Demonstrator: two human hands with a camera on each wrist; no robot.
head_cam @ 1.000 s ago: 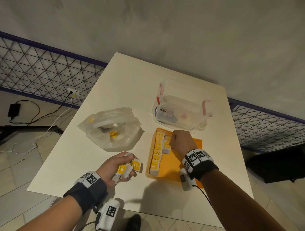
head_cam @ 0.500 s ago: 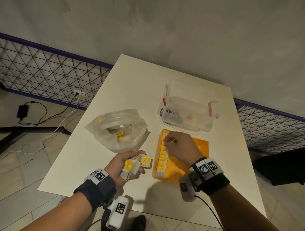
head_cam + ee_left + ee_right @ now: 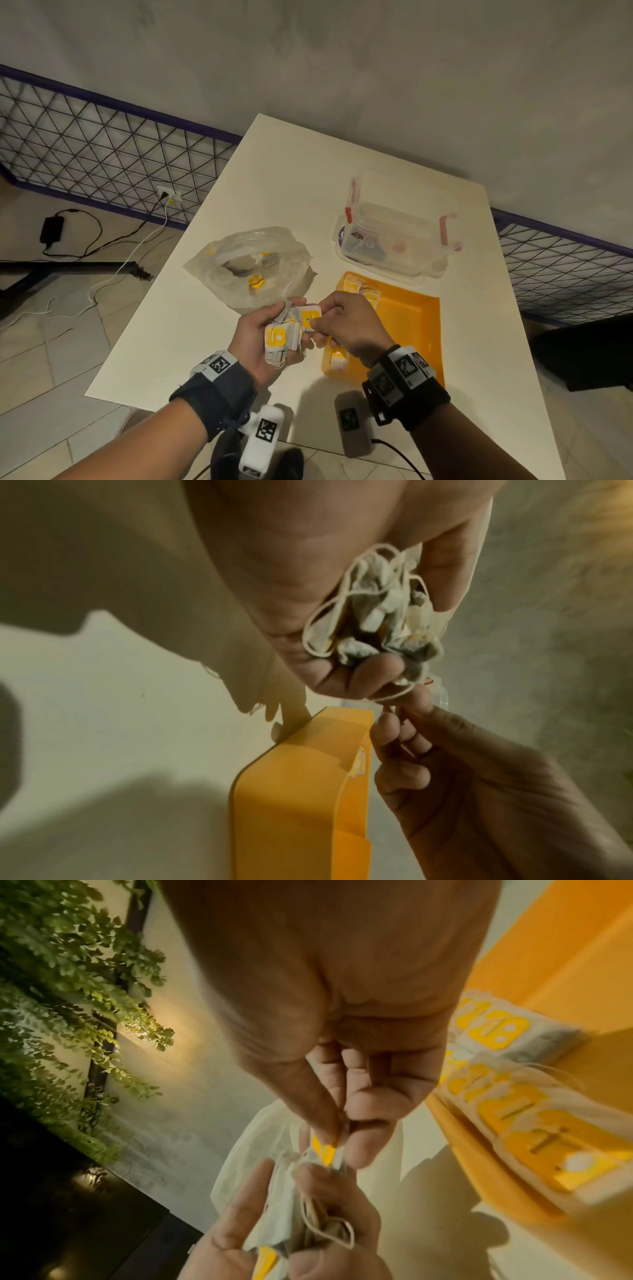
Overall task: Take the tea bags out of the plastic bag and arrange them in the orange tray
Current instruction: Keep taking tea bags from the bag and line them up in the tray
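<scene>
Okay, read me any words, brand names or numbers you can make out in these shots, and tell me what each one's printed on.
None can be read.
Tea bag labels in the orange tray: yellow print, blurred.
Tea bag pinched by the right hand: small dark emblem, too small.
Clear container: sticker, too small.
Wristbands: square code markers, no words.

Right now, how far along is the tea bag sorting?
Partly done. A row of tea bags already lies along the tray's left side. The left hand grips a bunch, and the right hand pinches one bag from it. At least one yellow bag remains in the plastic bag; most of the tray is unfilled.
</scene>
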